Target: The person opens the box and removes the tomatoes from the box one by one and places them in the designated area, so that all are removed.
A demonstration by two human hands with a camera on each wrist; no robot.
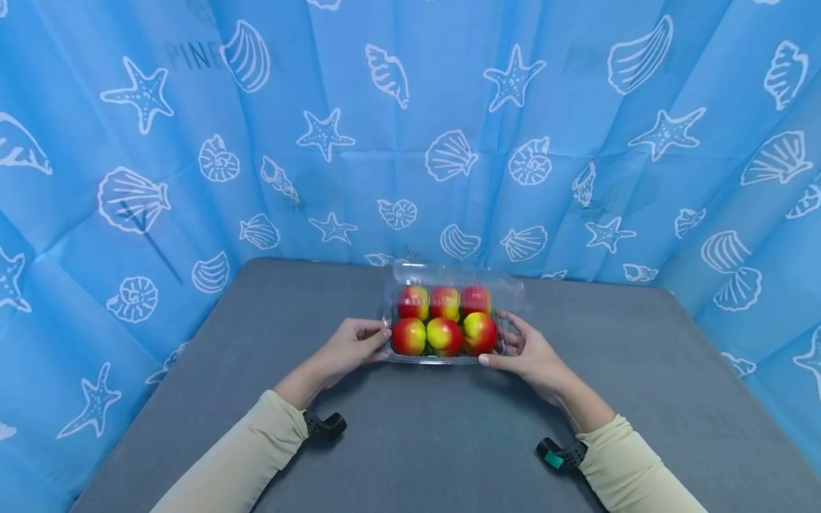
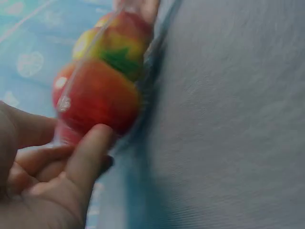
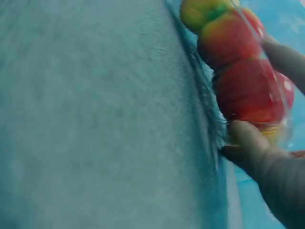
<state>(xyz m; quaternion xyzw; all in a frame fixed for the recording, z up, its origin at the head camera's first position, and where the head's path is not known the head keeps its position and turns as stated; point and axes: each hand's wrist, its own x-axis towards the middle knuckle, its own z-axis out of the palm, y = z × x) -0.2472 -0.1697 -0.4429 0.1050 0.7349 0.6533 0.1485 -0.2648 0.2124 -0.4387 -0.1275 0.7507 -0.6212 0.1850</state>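
A clear plastic fruit box (image 1: 420,362) sits on the grey table, holding several red-and-yellow apples (image 1: 444,335) in two rows. At its left end, my left hand (image 1: 349,347) grips the wall, thumb on the near side and fingers behind. My right hand (image 1: 529,356) holds the opposite end, its thumb at the front corner and its fingers along the side. Behind the back row, a transparent lid (image 1: 462,274) stands up, blurred. In the left wrist view, a green leaf (image 2: 123,61) shows between apples. The right wrist view has the right thumb (image 3: 248,136) against the box end.
The grey table (image 1: 410,442) has rounded far corners. Blue curtains (image 1: 410,128) printed with white shells and starfish hang behind it and at both sides. Black bands with camera mounts are on the left wrist (image 1: 325,425) and right wrist (image 1: 561,454).
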